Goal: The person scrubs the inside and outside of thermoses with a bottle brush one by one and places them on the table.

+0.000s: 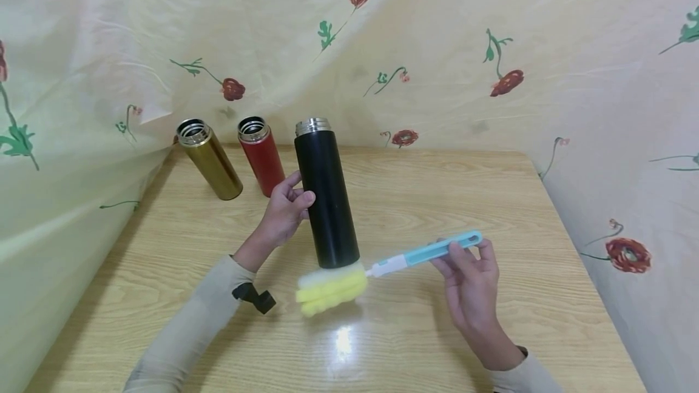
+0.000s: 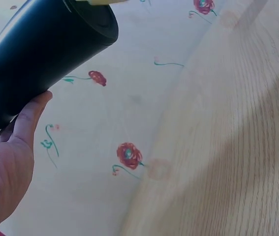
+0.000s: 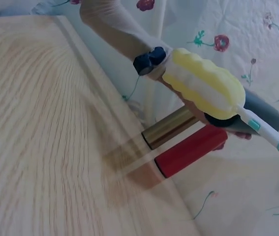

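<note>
My left hand (image 1: 283,210) grips a black flask (image 1: 327,199) round its side, holding it above the table. The flask's steel mouth has no lid on it and points up and away; its base leans toward me. In my right hand (image 1: 474,287) is a bottle brush, pinched by its blue handle (image 1: 431,252). The brush's yellow and white sponge head (image 1: 333,291) lies across the flask's base, and appears to touch it. From the left wrist, the flask's dark base (image 2: 97,24) shows with a bit of sponge over it. The right wrist view shows the sponge (image 3: 203,83) in front of the base.
A gold flask (image 1: 212,162) and a red flask (image 1: 263,159), both without lids, stand upright at the table's back left. Flower-printed cloth (image 1: 437,35) hangs behind and at the sides of the wooden table (image 1: 437,193).
</note>
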Action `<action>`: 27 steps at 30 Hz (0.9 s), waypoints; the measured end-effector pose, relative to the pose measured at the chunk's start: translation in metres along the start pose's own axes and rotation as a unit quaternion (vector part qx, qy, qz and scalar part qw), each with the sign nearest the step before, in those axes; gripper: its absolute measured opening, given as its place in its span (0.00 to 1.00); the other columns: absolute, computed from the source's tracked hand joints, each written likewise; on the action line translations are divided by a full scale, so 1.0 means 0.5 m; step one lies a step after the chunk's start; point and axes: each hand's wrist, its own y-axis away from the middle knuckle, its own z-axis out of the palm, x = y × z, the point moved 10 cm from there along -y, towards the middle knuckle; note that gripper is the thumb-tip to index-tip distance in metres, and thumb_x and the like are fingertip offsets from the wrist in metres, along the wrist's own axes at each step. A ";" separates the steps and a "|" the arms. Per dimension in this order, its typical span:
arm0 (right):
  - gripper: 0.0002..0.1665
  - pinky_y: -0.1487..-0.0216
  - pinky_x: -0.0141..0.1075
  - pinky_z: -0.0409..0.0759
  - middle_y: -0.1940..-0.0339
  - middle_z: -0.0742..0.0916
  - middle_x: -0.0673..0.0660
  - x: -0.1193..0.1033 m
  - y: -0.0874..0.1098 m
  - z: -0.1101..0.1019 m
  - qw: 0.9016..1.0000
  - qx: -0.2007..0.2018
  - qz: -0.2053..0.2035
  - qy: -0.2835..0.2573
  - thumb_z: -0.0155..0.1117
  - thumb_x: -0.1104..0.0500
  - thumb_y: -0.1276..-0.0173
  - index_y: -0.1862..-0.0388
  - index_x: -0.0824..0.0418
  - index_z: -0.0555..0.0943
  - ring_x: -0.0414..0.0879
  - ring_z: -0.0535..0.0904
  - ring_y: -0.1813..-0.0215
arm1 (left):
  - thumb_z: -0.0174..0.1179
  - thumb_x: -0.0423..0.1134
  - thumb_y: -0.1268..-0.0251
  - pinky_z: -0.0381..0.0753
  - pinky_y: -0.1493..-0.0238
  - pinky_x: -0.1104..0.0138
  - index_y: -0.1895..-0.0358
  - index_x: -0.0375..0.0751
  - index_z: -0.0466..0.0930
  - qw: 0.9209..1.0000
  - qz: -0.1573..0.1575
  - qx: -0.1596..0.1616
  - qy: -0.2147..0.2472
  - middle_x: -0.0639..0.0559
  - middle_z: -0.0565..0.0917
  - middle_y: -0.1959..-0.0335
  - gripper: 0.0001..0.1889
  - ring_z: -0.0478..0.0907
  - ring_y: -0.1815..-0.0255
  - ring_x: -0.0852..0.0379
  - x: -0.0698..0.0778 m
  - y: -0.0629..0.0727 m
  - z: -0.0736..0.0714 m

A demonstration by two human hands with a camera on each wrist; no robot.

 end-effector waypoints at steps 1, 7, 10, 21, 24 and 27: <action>0.12 0.47 0.44 0.84 0.59 0.88 0.64 -0.001 -0.001 -0.001 1.000 0.001 -0.002 0.007 0.45 0.78 0.23 0.50 0.67 0.72 0.54 0.89 0.54 | 0.72 0.48 0.37 0.89 0.59 0.63 0.33 0.39 0.70 1.000 0.000 -0.003 0.002 0.51 0.90 0.53 0.34 0.89 0.57 0.55 0.000 0.000 0.002; 0.11 0.49 0.43 0.85 0.61 0.88 0.63 0.000 -0.008 -0.018 0.999 0.023 -0.012 0.046 0.48 0.78 0.24 0.50 0.67 0.72 0.53 0.90 0.56 | 0.73 0.45 0.39 0.89 0.59 0.59 0.32 0.38 0.68 1.000 0.003 -0.016 0.016 0.50 0.89 0.52 0.35 0.89 0.56 0.53 0.001 -0.001 0.008; 0.10 0.50 0.43 0.85 0.61 0.88 0.61 0.001 -0.012 -0.032 0.996 0.040 -0.014 0.075 0.51 0.76 0.24 0.50 0.66 0.73 0.51 0.90 0.57 | 0.71 0.41 0.37 0.89 0.60 0.59 0.31 0.38 0.68 1.000 0.007 -0.012 0.010 0.50 0.89 0.52 0.33 0.89 0.56 0.54 0.003 -0.001 0.004; 0.09 0.52 0.45 0.83 0.63 0.89 0.63 -0.027 -0.020 -0.071 0.993 0.078 -0.032 0.079 0.52 0.77 0.25 0.52 0.67 0.72 0.52 0.90 0.58 | 0.73 0.42 0.39 0.89 0.60 0.61 0.32 0.33 0.69 0.998 0.026 0.006 -0.056 0.52 0.90 0.55 0.35 0.89 0.58 0.55 0.029 -0.004 -0.010; 0.09 0.53 0.45 0.84 0.63 0.89 0.64 -0.041 -0.021 -0.077 0.993 0.085 -0.039 0.073 0.53 0.77 0.26 0.51 0.69 0.72 0.53 0.90 0.58 | 0.72 0.38 0.40 0.89 0.59 0.61 0.34 0.30 0.68 0.997 0.029 0.020 -0.072 0.53 0.90 0.57 0.34 0.89 0.58 0.56 0.037 -0.008 -0.016; 0.09 0.54 0.44 0.85 0.63 0.89 0.65 -0.056 -0.021 -0.082 0.992 0.093 -0.043 0.066 0.53 0.77 0.26 0.51 0.70 0.71 0.53 0.90 0.59 | 0.72 0.36 0.40 0.89 0.57 0.61 0.34 0.27 0.68 0.995 0.025 0.031 -0.091 0.53 0.90 0.58 0.34 0.89 0.59 0.56 0.042 -0.013 -0.020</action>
